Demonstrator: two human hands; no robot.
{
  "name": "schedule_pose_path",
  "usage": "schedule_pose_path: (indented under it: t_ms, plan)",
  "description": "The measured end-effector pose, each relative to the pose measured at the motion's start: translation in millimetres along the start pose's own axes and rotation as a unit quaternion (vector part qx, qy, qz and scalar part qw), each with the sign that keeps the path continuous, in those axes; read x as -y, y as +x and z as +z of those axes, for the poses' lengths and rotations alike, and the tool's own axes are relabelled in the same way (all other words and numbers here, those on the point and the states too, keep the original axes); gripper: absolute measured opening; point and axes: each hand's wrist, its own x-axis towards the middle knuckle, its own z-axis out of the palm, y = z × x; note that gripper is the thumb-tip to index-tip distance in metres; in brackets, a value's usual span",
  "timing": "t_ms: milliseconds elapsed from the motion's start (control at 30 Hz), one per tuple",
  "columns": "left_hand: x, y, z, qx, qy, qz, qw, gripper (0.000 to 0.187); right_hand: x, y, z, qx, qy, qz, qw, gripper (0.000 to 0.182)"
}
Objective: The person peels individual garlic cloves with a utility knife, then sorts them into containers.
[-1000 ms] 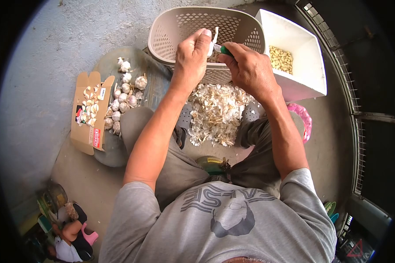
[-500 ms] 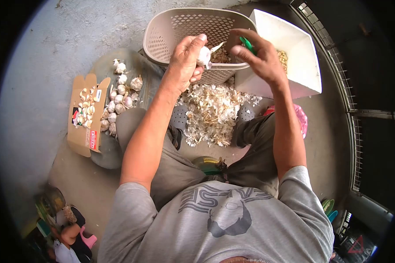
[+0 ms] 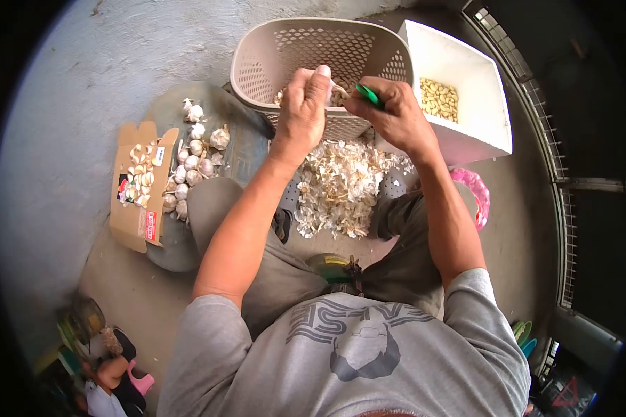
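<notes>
Right hand point(image 3: 394, 115) is displaced toward 7 to 8 o'clock since half a second ago and is again just beside the left hand point(image 3: 302, 108); the garlic bulb point(image 3: 336, 88), plainly visible then, is now mostly concealed by the left thumb. Clock positions refer to the camera view.

Left hand: thumb pressed toward the curled fingers, pinching the garlic bulb above the near rim of the perforated plastic basket point(image 3: 247, 90) at 12 o'clock. Right hand: fingers curled around the green-handled knife point(image 3: 370, 96); its blade is hidden. Contact between the right fingertips and the bulb cannot be determined.

Adjacent items: the white box point(image 3: 476, 69), between 1 and 2 o'clock, contains peeled garlic cloves point(image 3: 439, 99). A heap of garlic skins point(image 3: 337, 191) lies on the floor between the feet, on the 6 o'clock side of the basket. Whole garlic bulbs point(image 3: 193, 163) rest at 10 o'clock on a round grey surface point(image 3: 174, 257). At 9 o'clock, an unfolded cardboard box point(image 3: 129, 222) carries loose garlic cloves point(image 3: 143, 174)
</notes>
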Motion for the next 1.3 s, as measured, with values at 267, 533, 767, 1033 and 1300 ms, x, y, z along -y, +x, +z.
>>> schedule_pose_path:
  t_ms: [267,533,767,1033,1300]
  plan:
    - [9.4,4.1,5.3,-0.007,0.128,0.099,0.987,0.054,-25.3,8.6,-12.4,0.046,0.002,0.026,0.999,0.017]
    - [-16.7,15.3,-25.7,-0.015,0.097,0.075,0.992,0.05,-3.7,-6.2,-11.2,0.028,-0.108,-0.069,0.991,0.046]
    - [-22.8,10.7,-19.1,-0.005,0.156,0.145,0.977,0.048,15.4,-10.8,-7.3,0.035,-0.163,-0.037,0.985,0.042]
    - [-17.1,12.4,-19.0,0.029,0.147,0.147,0.978,0.052,7.1,-9.3,-6.8,-0.005,-0.182,-0.094,0.979,0.027]
    - [-9.4,9.3,-13.2,0.052,0.157,0.14,0.976,0.054,3.1,-8.9,2.4,-0.024,-0.216,-0.074,0.973,0.026]
